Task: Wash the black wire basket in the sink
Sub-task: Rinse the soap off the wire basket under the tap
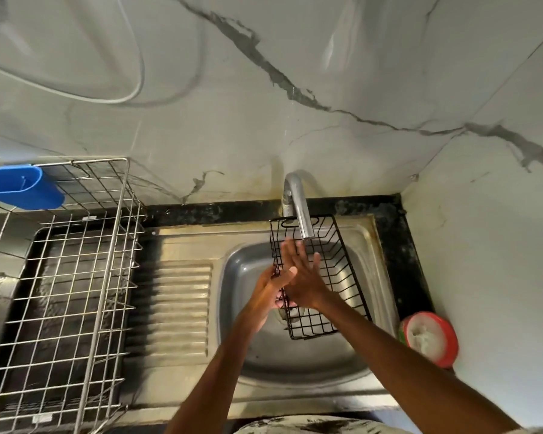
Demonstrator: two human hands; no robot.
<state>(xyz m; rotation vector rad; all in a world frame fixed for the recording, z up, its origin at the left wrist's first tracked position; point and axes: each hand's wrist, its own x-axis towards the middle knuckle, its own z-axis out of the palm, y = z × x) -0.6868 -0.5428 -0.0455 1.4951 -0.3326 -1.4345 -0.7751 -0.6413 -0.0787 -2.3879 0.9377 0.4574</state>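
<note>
The black wire basket [342, 277] stands tilted in the bowl of the steel sink [182, 245], its far end just under the tap [299, 211]; the left hand [268, 291] grips the basket's left rim, thumb over the wire; the right hand [303, 277] lies flat against the basket's left side, fingers straight, grasping nothing; a steel dish rack [69, 277] with a blue holder [19, 186] stands to the left; a red tub [430, 338] sits right of the sink.

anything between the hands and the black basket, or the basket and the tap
Nothing visible: left hand grips the basket by its rim, right hand lies open on it, in the sink under the tap.
</note>
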